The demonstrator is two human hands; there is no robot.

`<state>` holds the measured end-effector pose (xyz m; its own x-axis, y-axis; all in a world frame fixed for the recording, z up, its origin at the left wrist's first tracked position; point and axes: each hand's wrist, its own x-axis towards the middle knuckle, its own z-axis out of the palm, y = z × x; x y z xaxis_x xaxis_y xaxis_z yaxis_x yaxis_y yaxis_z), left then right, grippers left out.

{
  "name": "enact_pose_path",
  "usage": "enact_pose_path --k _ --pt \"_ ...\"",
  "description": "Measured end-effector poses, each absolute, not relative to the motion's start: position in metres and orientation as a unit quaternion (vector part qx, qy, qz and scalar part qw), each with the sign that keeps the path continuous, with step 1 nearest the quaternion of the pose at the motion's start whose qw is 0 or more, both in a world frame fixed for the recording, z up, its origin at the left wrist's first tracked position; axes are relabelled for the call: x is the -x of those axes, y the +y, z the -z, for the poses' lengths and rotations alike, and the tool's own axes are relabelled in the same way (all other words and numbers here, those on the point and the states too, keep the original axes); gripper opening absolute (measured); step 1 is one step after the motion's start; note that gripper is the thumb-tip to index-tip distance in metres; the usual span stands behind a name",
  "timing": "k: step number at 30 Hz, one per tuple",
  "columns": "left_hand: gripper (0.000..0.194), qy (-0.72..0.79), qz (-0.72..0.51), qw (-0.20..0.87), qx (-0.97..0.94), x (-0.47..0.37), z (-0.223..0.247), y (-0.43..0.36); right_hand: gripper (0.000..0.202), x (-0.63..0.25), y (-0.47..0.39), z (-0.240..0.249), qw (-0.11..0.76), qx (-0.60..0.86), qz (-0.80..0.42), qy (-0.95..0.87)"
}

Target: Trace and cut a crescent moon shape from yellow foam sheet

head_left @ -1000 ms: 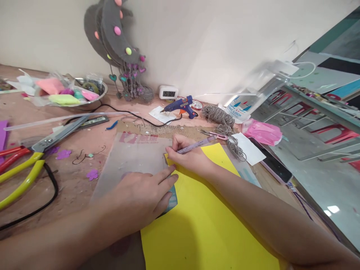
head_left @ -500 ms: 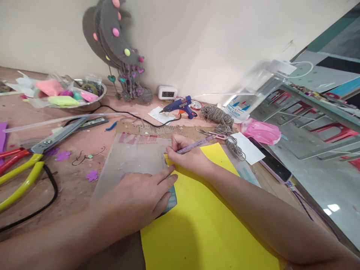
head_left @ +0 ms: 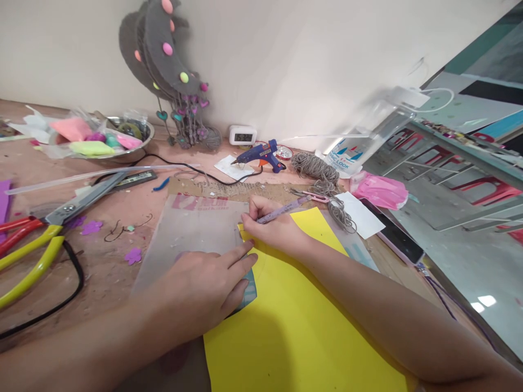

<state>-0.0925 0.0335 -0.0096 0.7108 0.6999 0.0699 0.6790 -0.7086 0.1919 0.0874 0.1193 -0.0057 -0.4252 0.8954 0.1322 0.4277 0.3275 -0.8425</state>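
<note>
Close to the near edge of the pinkish surface (head_left: 110, 272), a yellow sheet (head_left: 261, 348) lies on milky plastic (head_left: 196, 228), with both of the person's hands at its far left side. The left hand (head_left: 208, 283) rests palm down over a bluish piece (head_left: 249, 291), index finger stretched out, seemingly to pin the edge against sliding; I cannot tell whether its fingers also pinch something underneath. The right hand (head_left: 267, 223) has its fingers curled tightly round a purple pen (head_left: 284, 210), low on the barrel, presumably for fine control, and that forearm lies across the yellow, which likely helps steady it. The same hand hides the pen's tip from me. Just beyond the pen's upper end, pink-handled snips (head_left: 319, 197) and grey yarn (head_left: 316, 170) crowd the sheet's far corner, and white paper (head_left: 363, 216) partly covers a phone (head_left: 402, 239) to the right. Farther back, a blue glue gun (head_left: 259, 154) trails its black cord (head_left: 192, 164) leftward, well clear of the hands. Large scissors (head_left: 75, 207) lie off to the left, apart from the working arm.
</note>
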Motion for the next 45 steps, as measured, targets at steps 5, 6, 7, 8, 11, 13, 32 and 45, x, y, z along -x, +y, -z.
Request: enact_pose_path --k 5,6,7,8,11,13,32,45 --pt "0.043 0.374 -0.064 0.083 -0.922 0.092 0.008 0.034 0.025 -0.088 0.119 0.006 0.308 0.441 -0.370 -0.758" --pt "0.042 0.375 -0.062 0.080 -0.922 0.092 0.008 0.034 0.025 -0.088 0.120 0.007 0.307 0.442 -0.371 -0.757" --pt "0.042 0.375 -0.059 0.077 -0.922 0.092 0.008 0.034 0.026 -0.088 0.120 0.007 0.308 0.445 -0.372 -0.754" --pt "0.042 0.375 -0.058 0.076 -0.922 0.092 0.008 0.034 0.026 -0.088 0.121 0.007 0.311 0.449 -0.374 -0.749" --pt "0.039 0.369 -0.067 0.088 -0.923 0.093 0.008 0.034 0.028 -0.091 0.121 0.001 0.342 0.466 -0.379 -0.723" --pt "0.035 0.374 -0.105 0.118 -0.914 0.095 0.006 0.035 0.030 -0.095 0.119 -0.009 0.364 0.466 -0.399 -0.701" --pt "0.032 0.405 -0.245 0.181 -0.862 0.088 -0.009 0.034 0.045 -0.088 0.078 -0.058 0.455 0.320 -0.700 -0.448" --pt "0.011 0.279 -0.267 0.086 -0.918 0.089 0.001 0.036 0.038 -0.098 0.082 -0.064 0.508 0.288 -0.735 -0.345"
